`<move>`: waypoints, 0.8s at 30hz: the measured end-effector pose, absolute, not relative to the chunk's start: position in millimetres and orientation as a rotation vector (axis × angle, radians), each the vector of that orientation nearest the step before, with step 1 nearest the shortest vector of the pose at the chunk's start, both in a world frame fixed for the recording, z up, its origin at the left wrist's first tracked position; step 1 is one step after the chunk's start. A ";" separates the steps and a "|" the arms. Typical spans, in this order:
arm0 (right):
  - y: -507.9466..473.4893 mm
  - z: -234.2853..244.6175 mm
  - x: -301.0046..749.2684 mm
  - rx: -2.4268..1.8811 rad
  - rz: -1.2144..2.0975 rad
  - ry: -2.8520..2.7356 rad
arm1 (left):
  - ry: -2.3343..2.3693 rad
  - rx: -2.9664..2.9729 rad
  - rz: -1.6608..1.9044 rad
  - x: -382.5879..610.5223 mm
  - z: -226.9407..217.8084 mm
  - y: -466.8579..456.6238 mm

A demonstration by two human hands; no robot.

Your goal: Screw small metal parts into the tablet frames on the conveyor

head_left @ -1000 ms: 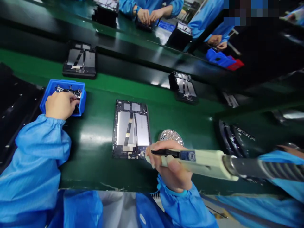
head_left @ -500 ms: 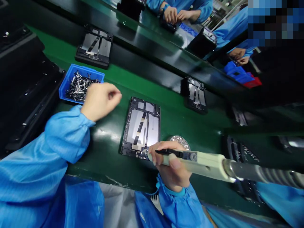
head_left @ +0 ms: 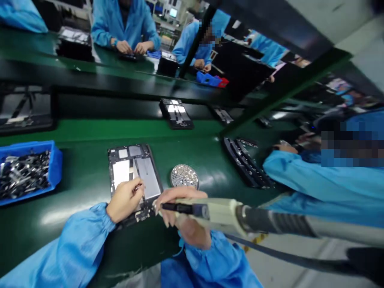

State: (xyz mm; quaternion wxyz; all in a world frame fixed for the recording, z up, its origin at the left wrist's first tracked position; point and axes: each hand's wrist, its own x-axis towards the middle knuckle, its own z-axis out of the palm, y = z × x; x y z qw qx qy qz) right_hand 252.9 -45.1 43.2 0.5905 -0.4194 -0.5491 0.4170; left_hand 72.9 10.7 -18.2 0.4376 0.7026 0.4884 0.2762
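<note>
My left hand (head_left: 125, 200) rests over the lower edge of an open tablet housing (head_left: 132, 160), which lies flat on the green belt with its silver panels showing. Its fingertips pinch a small metal part (head_left: 138, 187). My right hand (head_left: 180, 212) is shut around a cream electric screwdriver (head_left: 219, 216), whose tip is hidden by my fingers beside the housing's lower edge. A round perforated metal screw plate (head_left: 184, 176) lies just beyond my right hand.
A blue bin (head_left: 53, 170) of small metal parts stands left on the belt. Further tablet housings (head_left: 175, 114) lie beyond, and a black ribbed tray (head_left: 244, 164) lies right. A co-worker's blue sleeve (head_left: 315, 184) is close at right; another co-worker (head_left: 124, 24) works across the line.
My left hand has moved from the blue bin onto the tablet housing, holding the small part. The view has swung, shifting everything in frame. My right hand still holds the screwdriver.
</note>
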 end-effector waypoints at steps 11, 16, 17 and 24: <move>30.3 6.6 318.5 -0.954 0.745 -0.819 | 1.348 1.410 0.830 44.5 -2.0 25.0; 29.7 2.3 318.7 -1.038 0.736 -0.780 | 1.511 1.375 0.952 28.4 9.7 42.5; 29.3 3.4 319.2 -1.049 0.730 -0.761 | 1.538 1.381 0.968 26.1 12.2 45.2; 29.5 5.8 321.1 -1.089 0.728 -0.751 | 1.595 1.296 1.117 16.1 12.3 63.6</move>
